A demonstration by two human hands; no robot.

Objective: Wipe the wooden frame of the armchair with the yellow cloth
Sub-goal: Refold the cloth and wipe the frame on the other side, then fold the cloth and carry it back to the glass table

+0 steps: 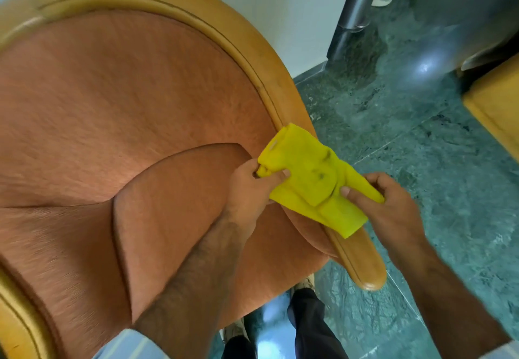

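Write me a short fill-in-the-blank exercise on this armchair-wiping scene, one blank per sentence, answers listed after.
1. The left hand and the right hand both grip a cloth whose colour is ____.
2. The cloth lies over the armchair's wooden ____, the frame piece ending in a rounded tip.
3. The seat cushion is upholstered in ____ fabric.
4. The floor beside the chair is polished ____ stone.

Missing words: yellow; armrest; orange; green

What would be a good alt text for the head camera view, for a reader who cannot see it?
Two bare hands, left hand and right hand, hold a folded yellow cloth over the wooden armrest of an orange upholstered armchair. The cloth shows dark smudges. Green marble floor lies beside the chair.
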